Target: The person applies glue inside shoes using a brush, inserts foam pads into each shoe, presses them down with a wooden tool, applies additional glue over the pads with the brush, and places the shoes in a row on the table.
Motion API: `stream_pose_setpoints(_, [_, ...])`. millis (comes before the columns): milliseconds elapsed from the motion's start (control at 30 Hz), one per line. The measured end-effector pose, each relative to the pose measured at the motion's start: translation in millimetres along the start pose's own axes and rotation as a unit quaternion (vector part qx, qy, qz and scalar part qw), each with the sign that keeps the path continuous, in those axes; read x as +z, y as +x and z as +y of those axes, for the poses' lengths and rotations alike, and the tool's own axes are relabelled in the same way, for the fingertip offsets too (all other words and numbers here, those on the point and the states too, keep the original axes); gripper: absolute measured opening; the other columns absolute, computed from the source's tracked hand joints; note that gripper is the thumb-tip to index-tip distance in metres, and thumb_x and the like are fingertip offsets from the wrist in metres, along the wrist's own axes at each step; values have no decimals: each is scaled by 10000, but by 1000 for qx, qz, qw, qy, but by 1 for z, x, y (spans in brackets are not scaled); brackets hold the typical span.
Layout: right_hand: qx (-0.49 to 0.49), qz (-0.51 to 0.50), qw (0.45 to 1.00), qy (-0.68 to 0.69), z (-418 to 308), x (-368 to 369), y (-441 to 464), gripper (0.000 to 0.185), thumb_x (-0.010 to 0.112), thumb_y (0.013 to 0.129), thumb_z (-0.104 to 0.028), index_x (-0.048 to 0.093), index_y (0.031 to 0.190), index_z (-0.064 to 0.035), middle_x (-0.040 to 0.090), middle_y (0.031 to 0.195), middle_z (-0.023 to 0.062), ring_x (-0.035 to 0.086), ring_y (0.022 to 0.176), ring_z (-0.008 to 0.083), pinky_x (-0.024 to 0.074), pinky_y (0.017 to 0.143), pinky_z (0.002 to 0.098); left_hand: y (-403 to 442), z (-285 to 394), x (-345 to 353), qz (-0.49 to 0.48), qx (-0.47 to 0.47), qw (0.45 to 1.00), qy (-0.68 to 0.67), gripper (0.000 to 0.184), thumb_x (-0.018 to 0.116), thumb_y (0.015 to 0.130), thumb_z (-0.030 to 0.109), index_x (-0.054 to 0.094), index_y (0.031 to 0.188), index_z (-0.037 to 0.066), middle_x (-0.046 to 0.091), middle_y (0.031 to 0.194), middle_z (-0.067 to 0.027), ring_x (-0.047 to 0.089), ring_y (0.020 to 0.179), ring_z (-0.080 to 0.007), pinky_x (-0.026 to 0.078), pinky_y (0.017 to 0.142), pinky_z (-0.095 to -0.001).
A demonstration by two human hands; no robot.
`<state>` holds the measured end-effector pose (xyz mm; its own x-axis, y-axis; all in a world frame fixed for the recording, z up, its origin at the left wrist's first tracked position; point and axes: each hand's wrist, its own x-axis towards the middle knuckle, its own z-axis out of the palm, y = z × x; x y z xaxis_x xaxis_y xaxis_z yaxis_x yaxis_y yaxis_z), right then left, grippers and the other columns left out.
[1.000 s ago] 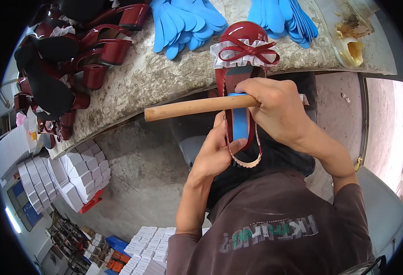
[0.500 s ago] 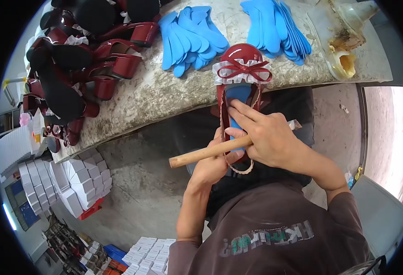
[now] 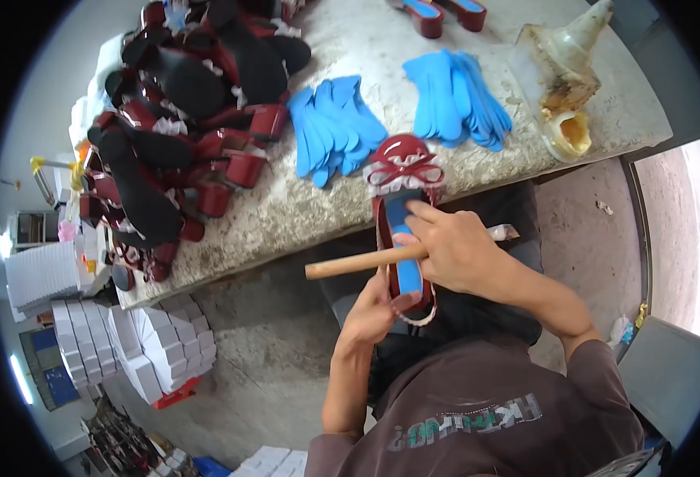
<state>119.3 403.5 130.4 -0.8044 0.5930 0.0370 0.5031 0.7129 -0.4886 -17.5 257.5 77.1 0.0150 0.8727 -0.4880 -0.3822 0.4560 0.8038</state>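
A glossy red shoe [image 3: 403, 149] with a white ruffle and a red bow points away from me at the table's front edge. Inside it lies a blue insole [image 3: 406, 253]. My left hand [image 3: 368, 314] grips the shoe near its heel and strap, with the thumb at the insole's heel end. In my right hand [image 3: 463, 253] is a wooden stick [image 3: 358, 261], lying across the shoe, its far end whitish and stained. Fingers of that same hand reach into the shoe and touch the insole.
Two fanned stacks of blue insoles [image 3: 336, 127] lie on the worn table [image 3: 239, 234]. Red heeled shoes [image 3: 167, 151] are heaped at left. A glue-stained plastic container [image 3: 557, 87] stands at right, and more red shoes [image 3: 428, 20] at the back. White boxes [image 3: 159, 350] are piled below left.
My view has shifted, so the table and shoe sit lower in it and shoes at the back show. My right fingers remain inside the shoe; my left thumb is now at the heel end.
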Motion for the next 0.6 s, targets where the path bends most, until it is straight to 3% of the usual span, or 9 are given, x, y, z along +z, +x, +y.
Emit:
stream_pose_setpoints(67, [-111,40,961,249,20,-36,-3,348,618,936,-287,674,1011,48,669,1140,207,707,841,291,543,652,382,-4,10,-1,-52,1,995,-81,558,639,850,-44,432,1367,-12,600,1168,-87,581,1120,-180,462,965,-322])
stream_pose_setpoints(133, [-51,272,931,237,49,-90,-39,461,507,996,-386,678,970,41,691,1017,148,684,808,239,529,642,363,-9,-4,-20,-78,9,959,-271,556,603,859,13,432,1381,-71,602,1263,-138,619,1102,-219,471,962,-345])
stream_pose_setpoints(167, [-11,358,907,223,67,-119,-64,524,455,1019,-431,681,953,37,697,952,120,669,778,212,521,629,345,-9,-11,-30,-102,20,928,-358,558,539,915,149,410,1398,-100,572,1327,-181,588,1179,-266,437,1027,-395])
stream_pose_setpoints(200, [43,398,894,201,84,-140,-95,575,411,1031,-467,686,943,31,693,879,96,649,719,182,512,600,311,-11,6,-17,-85,36,936,-339,651,429,980,342,351,1427,-125,502,1413,-193,524,1268,-306,391,1082,-431])
stream_pose_setpoints(267, [104,434,869,215,100,-146,-132,506,458,1025,-410,689,952,34,683,838,91,630,675,160,493,576,272,-5,2,-28,-35,16,937,-348,836,338,982,586,233,1507,-55,425,1483,-176,453,1337,-329,359,1114,-449])
stream_pose_setpoints(300, [159,454,841,248,108,-145,-143,436,504,1019,-354,691,961,36,674,798,86,610,631,137,474,553,233,2,4,-26,-53,35,937,-345,914,294,944,681,174,1533,-7,415,1489,-166,490,1293,-333,406,1064,-438])
stream_pose_setpoints(433, [296,375,868,139,130,-152,-102,275,573,983,-197,688,977,53,685,826,111,612,611,127,465,541,204,13,29,1,-64,87,976,-188,1064,161,847,852,126,1558,62,531,1313,-196,641,923,-316,530,729,-357])
stream_pose_setpoints(533, [289,296,870,267,146,-162,-106,192,627,927,-99,690,993,70,693,856,131,635,671,126,491,582,214,14,20,-4,-75,122,981,-131,1088,150,842,858,225,1511,3,567,1226,-242,640,902,-309,518,731,-348])
stream_pose_setpoints(600, [110,416,879,206,116,-182,-130,235,666,909,-137,693,996,79,702,881,135,651,724,125,511,628,220,10,3,-4,-57,126,983,-117,1099,148,842,858,278,1477,-29,581,1181,-266,640,895,-305,512,728,-343])
